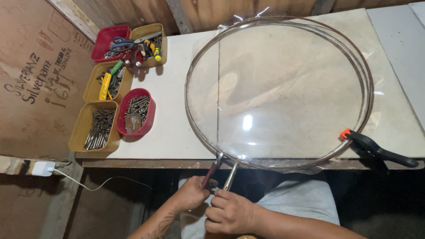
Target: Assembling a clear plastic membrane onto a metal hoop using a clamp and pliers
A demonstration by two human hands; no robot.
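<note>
A large round metal hoop [367, 79] covered with clear plastic film [283, 88] lies on the white workbench [172, 110]. Its two rod ends stick out over the front edge. My left hand [192, 192] grips the dark reddish handle [211, 170] of a tool at the left rod end. My right hand [230, 212] is closed around the silvery rod end [232, 173] beside it. Both hands sit below the bench edge, above my grey-clad lap.
A black spring clamp with an orange tip [376, 148] pinches the hoop at the right front. At the left stand yellow trays [95, 126] and red trays [137, 110] with screws, scissors [126, 43] and screwdrivers. A white charger [42, 168] with cable hangs below left.
</note>
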